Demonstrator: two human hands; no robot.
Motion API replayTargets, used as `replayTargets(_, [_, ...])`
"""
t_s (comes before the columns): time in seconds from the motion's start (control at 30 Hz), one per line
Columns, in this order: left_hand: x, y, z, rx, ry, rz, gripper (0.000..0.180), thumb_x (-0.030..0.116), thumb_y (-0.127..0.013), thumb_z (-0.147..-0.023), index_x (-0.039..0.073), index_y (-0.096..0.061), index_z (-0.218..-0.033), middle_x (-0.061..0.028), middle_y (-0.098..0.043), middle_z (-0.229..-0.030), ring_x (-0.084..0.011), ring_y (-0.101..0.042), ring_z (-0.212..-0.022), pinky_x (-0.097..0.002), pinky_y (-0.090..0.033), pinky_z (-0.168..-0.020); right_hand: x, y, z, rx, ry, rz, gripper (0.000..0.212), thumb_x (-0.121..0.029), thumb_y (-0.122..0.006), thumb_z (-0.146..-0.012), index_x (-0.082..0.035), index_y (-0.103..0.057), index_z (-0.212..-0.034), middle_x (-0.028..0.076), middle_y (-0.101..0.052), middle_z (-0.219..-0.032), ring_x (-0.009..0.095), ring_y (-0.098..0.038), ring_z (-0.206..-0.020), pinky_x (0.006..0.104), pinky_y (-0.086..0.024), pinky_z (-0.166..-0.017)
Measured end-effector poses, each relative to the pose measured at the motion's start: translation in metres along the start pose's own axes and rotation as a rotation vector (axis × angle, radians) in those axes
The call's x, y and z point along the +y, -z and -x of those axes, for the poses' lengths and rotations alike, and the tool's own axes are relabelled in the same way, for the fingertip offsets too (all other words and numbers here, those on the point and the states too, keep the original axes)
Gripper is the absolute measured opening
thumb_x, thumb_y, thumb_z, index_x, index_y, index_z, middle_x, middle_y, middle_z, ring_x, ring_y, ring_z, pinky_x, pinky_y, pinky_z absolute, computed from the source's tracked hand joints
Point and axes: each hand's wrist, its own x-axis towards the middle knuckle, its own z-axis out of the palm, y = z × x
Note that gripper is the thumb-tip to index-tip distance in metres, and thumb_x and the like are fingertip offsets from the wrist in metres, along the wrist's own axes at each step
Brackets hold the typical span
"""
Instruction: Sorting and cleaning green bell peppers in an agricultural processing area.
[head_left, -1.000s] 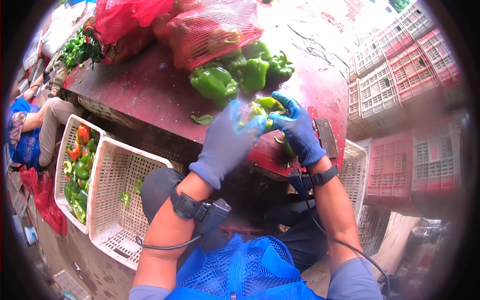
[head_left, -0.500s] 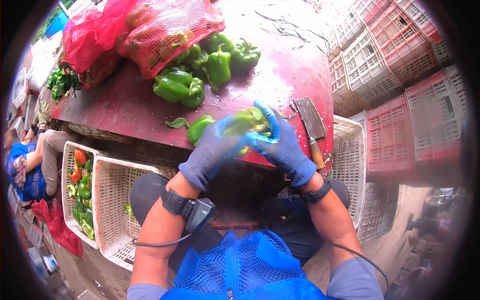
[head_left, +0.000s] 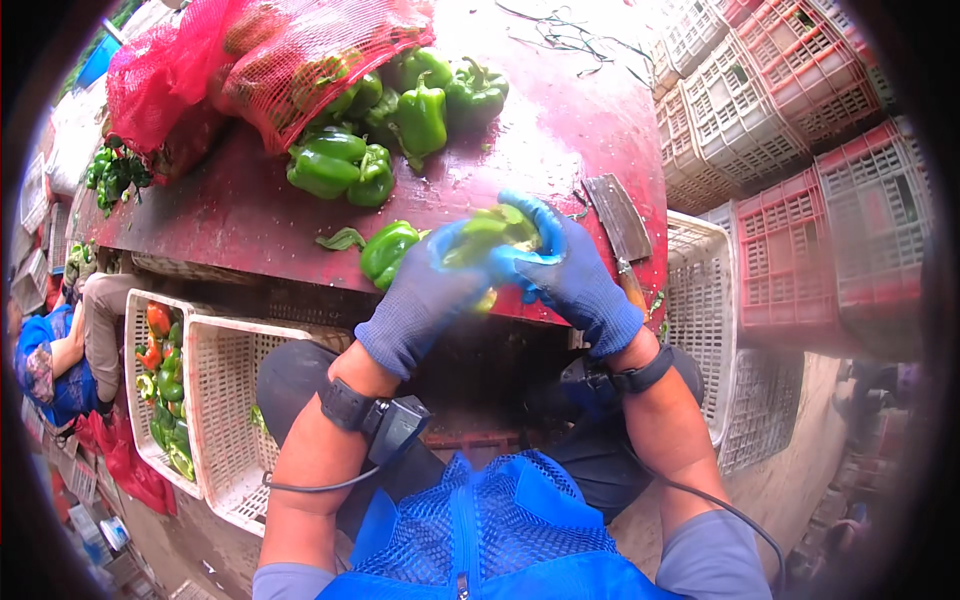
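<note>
- Both gloved hands are up over the near edge of the red table [head_left: 250, 215], and between them sits a green pepper [head_left: 497, 228], pale and glossy.
- The left hand [head_left: 425, 295] in its blue glove wraps the pepper from the near-left side, fingers curled onto it.
- The right hand [head_left: 570, 275] closes on the same pepper from the right, thumb and fingers pressed against its skin. So both hands are clamped on that one pepper, held just above the table's front edge.
- Just left of the hands, another green pepper [head_left: 388, 250] lies on the table with a loose green scrap beside it.
- Right of the hands, a cleaver [head_left: 618, 222] rests flat on the table top, blade pointing away, handle toward the person.
- Further back, a heap of green peppers [head_left: 380, 130] spills out of a red mesh sack [head_left: 300, 55] that lies on its side, more peppers showing through the netting.
- Down on the left, below the table, a white plastic crate [head_left: 225, 420] stands nearly bare, only a few green bits showing inside.
- Beside it, further left, a second white crate [head_left: 140, 330] holds red and green peppers mixed together.
- On the right, a white crate [head_left: 700, 300] sits against the table's side; its contents cannot be made out.
- Behind that, stacked red and white crates [head_left: 790, 150] rise up, latticed walls showing.
- At the far left edge, another person in blue [head_left: 45, 365] crouches near the crates.
</note>
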Motion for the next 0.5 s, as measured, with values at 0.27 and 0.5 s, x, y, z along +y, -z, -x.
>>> replayTargets(0.27, [-0.007,0.011,0.000,-0.033,0.104,0.145,0.051,0.007,-0.063,-0.082,0.000,-0.053,-0.132,-0.0084,-0.067,-0.104,-0.0151,-0.065,-0.085,-0.0260,-0.052,-0.075,-0.005,-0.003,-0.002,-0.065,-0.084,-0.181,0.067,-0.017,-0.074,-0.083,-0.002,-0.044,-0.141,0.006,-0.066,-0.098,0.007,-0.060,-0.070,0.0209,-0.048,-0.053])
replayTargets(0.5, [-0.009,0.003,0.001,0.227,-0.151,-0.118,0.050,0.009,-0.067,-0.083,-0.002,-0.054,-0.131,-0.0070,-0.065,-0.113,-0.0134,-0.065,-0.098,-0.0275,-0.053,-0.084,0.004,-0.021,0.001,0.133,-0.106,-0.243,0.048,-0.026,-0.085,-0.077,0.001,-0.062,-0.109,0.003,-0.065,-0.079,0.007,-0.058,-0.058,0.0225,-0.047,-0.047])
